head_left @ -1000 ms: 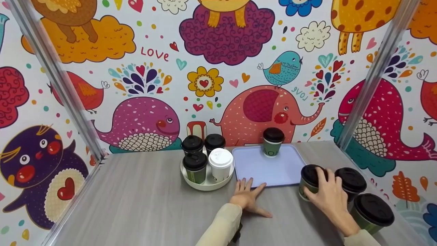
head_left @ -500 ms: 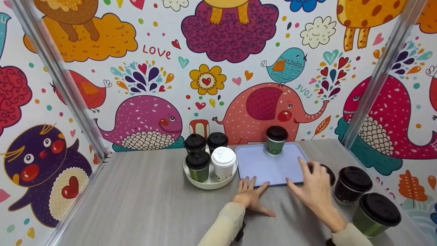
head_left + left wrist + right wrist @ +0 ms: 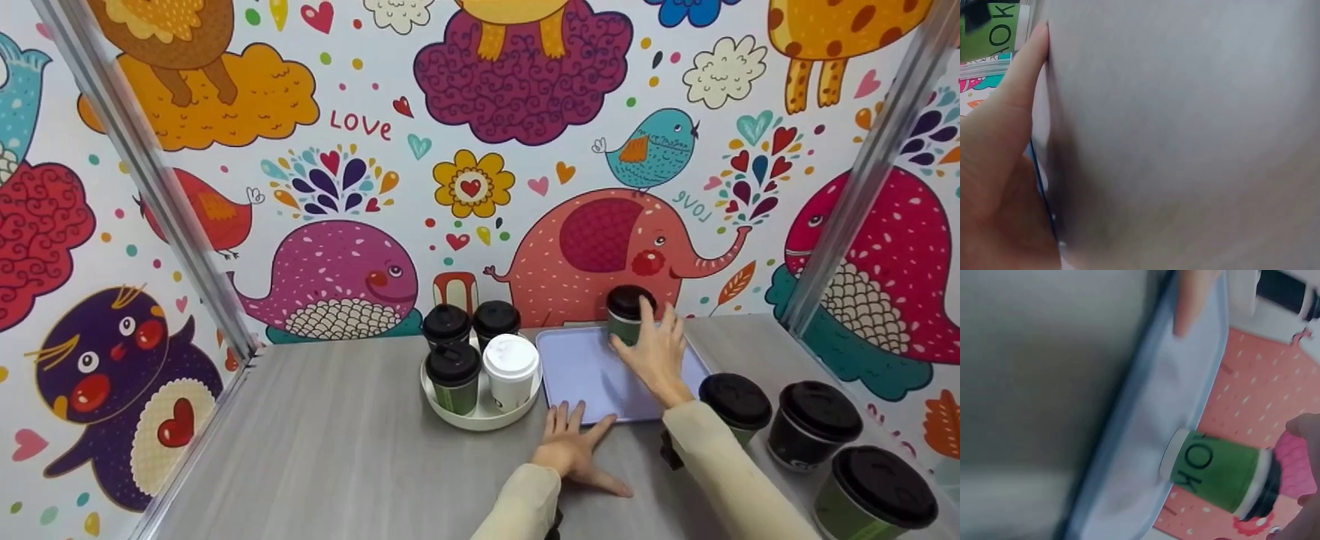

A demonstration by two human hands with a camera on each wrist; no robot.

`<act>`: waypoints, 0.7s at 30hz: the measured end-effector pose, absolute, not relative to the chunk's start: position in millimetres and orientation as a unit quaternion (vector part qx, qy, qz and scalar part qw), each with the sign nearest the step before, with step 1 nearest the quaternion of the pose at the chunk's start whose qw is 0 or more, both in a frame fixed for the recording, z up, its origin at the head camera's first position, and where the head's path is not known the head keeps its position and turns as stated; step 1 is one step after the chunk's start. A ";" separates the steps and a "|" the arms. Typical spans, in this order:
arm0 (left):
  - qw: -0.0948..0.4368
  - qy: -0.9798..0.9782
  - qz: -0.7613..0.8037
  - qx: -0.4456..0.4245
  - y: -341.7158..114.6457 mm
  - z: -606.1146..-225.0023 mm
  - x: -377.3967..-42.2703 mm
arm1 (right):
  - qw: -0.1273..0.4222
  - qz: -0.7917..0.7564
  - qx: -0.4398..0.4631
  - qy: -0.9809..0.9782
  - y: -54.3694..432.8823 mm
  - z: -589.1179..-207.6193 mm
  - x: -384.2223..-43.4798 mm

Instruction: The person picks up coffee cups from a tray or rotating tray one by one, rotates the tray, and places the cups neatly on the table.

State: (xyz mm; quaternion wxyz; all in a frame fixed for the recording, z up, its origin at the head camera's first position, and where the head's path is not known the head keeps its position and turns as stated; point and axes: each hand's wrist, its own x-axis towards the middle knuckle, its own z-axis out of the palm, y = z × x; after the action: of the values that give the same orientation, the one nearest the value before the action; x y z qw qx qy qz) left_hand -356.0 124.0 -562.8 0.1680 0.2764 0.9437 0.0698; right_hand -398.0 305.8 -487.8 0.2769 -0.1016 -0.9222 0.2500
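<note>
**Green cup (image 3: 622, 330) on its tray (image 3: 577, 375), loose hand close by**

The cup stands upright near the tray's back edge, right of the middle in the head view. I think it could tip if the fingers bump its side, and the lid (image 3: 624, 300) might pop off if only the lid gets pulled.

The right hand (image 3: 655, 352) leans in from the lower right. Its thumb and fingers are spread by the cup's near side, and the right wrist view shows a gap near the lid, so it does not seem to grip anything. The left hand (image 3: 576, 454) lies spread out at the bottom middle, holding nothing, fingertips at the tray's front edge.

Left of the tray, a round white dish (image 3: 480, 425) holds four cups (image 3: 455, 396). At the lower right stand three more cups (image 3: 814, 420). The right sleeve (image 3: 727, 465) is just beside the closest one and could knock it if the arm swings.
</note>
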 end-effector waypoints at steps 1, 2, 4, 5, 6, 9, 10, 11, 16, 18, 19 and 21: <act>0.167 0.943 0.072 0.278 122.6 -562.4 -354.0 | 0.269 0.254 -0.103 -0.923 307.3 -487.2 -403.2; 0.164 0.943 0.075 0.279 121.7 -562.0 -352.1 | 0.257 0.258 -0.105 -0.925 309.1 -486.3 -407.7; 0.162 0.942 0.079 0.282 120.7 -558.3 -347.2 | 0.240 0.263 -0.107 -0.928 312.2 -485.5 -415.5; 0.166 0.941 0.081 0.284 120.1 -555.7 -344.6 | 0.233 0.264 -0.109 -0.929 313.5 -485.5 -418.8; 0.167 0.940 0.085 0.286 119.7 -552.6 -341.7 | 0.227 0.267 -0.110 -0.930 314.9 -485.8 -422.1; 0.171 0.937 0.089 0.292 119.3 -543.0 -333.9 | 0.211 0.267 -0.118 -0.933 318.0 -486.3 -429.3; 0.171 0.936 0.087 0.294 119.2 -540.0 -331.7 | 0.207 0.268 -0.123 -0.933 318.8 -486.4 -431.3; 0.170 0.936 0.084 0.296 119.6 -538.4 -330.0 | 0.207 0.269 -0.127 -0.932 319.3 -486.5 -433.3; 0.155 0.942 0.065 0.290 118.0 -532.3 -328.5 | 0.219 0.289 -0.137 -0.922 316.3 -485.1 -441.5; 0.154 0.944 0.062 0.286 115.5 -531.2 -331.1 | 0.224 0.298 -0.135 -0.918 312.8 -484.7 -444.9; 0.154 0.944 0.063 0.286 114.0 -531.1 -332.9 | 0.226 0.302 -0.136 -0.916 311.1 -484.7 -446.9; 0.154 0.943 0.066 0.286 111.4 -532.0 -338.1 | 0.234 0.306 -0.135 -0.913 307.3 -484.8 -451.0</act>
State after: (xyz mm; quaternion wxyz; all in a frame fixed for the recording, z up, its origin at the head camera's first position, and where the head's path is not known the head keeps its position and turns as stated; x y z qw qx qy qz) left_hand -338.1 111.4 -532.0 0.1545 0.2858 0.9434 0.0662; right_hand -451.0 307.3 -484.8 0.2342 -0.1354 -0.9128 0.3059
